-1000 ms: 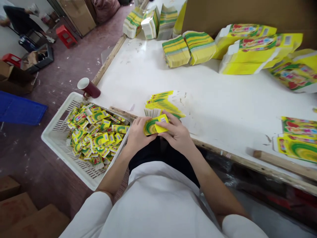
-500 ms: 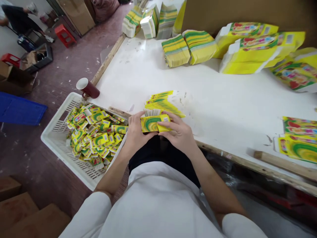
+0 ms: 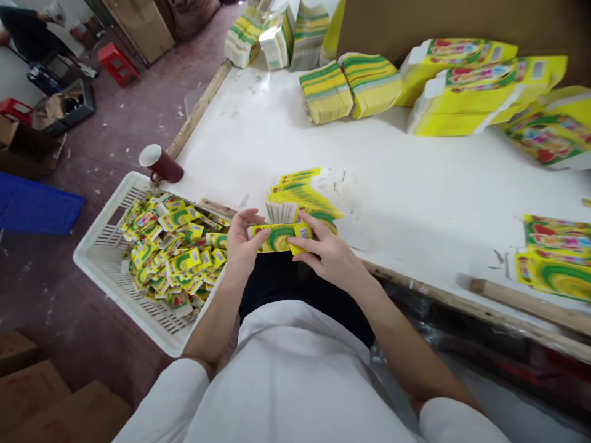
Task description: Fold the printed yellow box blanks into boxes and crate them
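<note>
Two big things fill the view: the white counter [image 3: 415, 184] and the white basket [image 3: 115, 271] that hangs off its near left edge. The basket is full of little folded yellow boxes [image 3: 175, 258]. It sticks out over the floor, so a bump from the person's arm could tip it and spill them all.

Far back on the counter lie big flat yellow cartons [image 3: 480, 92] and tight bundles of flat sheets [image 3: 351, 89]. A dark red mug [image 3: 159, 163] lies on its side by the counter's left edge, just past the basket. It could roll off and break.

Closer in, a fanned stack of flat yellow sheets [image 3: 302, 194] sits just behind the hands. A quick pull there could knock the stack and scatter it.

Smallest is the one yellow and green box [image 3: 279, 238]. The left hand [image 3: 240, 246] pinches its left end and the right hand [image 3: 325, 255] presses down on its right end, both closed on it, right at the near edge of the counter. Thin card bends easily, so a hard squeeze could crease it, and a loose grip could drop it into the person's lap.
</note>
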A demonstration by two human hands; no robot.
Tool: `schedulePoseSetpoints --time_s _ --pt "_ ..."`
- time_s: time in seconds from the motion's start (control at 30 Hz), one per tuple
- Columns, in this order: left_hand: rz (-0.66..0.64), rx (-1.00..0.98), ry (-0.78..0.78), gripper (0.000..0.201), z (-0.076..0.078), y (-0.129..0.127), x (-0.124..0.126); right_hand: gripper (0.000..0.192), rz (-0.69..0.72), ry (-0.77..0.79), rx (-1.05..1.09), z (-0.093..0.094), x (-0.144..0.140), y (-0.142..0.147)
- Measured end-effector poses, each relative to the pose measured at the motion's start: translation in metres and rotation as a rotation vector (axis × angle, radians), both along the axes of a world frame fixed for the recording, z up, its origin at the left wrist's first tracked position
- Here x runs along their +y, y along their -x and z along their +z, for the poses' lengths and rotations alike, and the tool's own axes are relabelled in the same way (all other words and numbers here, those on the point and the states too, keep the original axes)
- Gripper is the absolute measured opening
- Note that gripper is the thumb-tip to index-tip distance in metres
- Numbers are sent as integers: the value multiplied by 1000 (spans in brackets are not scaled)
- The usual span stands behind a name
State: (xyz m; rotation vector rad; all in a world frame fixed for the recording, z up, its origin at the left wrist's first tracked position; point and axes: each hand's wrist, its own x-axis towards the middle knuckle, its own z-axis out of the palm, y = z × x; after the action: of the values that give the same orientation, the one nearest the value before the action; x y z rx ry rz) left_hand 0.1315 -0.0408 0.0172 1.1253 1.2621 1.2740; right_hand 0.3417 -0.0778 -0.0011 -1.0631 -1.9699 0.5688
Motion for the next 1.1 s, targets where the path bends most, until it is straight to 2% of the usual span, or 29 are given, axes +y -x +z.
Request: schedulePoseSetpoints --time_s 0.1,0.17,0.27,0.33,0.4,0.43,0.5,0.57,0.6,0.63,0.67,0.73,0.83,0.9,1.0,1.1 --pt "-50 -63 52 50 -1 -4 -5 35 -80 86 219 3 0 5" --pt "-83 -37 45 47 -2 -9 -10 42 -132 153 308 4 1 11" --pt "-82 45 -13 44 -3 -11 -14 36 -118 178 250 4 3 22" --pt "-64 113 -60 44 0 0 -11 48 -45 197 245 3 3 23" --pt "45 254 -137 43 7 28 -4 64 -63 224 291 -1 2 16" --pt "144 363 -177 42 11 48 0 60 -143 236 292 -4 3 9" --pt "419 638 -217 45 20 94 9 34 -376 272 178 -12 4 -9" --pt "608 1002 -62 56 24 138 16 17 -534 342 -56 -22 6 -24" --pt "685 1114 21 62 23 153 20 17 -563 377 -161 -27 7 -30" --pt "683 1186 57 67 21 161 24 20 -570 407 -243 -32 9 -33" --pt "629 1203 44 71 16 162 28 25 -572 426 -299 -35 11 -35" --pt "363 1110 -109 79 4 140 37 34 -570 435 -375 -40 16 -34" --pt "-109 888 -315 95 -13 67 55 37 -562 413 -472 -40 21 -30" --pt "-371 796 -413 108 -20 12 74 35 -554 391 -526 -38 22 -28" --pt "-685 876 -367 136 -27 -47 110 30 -532 364 -577 -35 22 -27" --pt "-913 1074 -190 147 -32 -69 151 28 -522 350 -565 -32 25 -24"
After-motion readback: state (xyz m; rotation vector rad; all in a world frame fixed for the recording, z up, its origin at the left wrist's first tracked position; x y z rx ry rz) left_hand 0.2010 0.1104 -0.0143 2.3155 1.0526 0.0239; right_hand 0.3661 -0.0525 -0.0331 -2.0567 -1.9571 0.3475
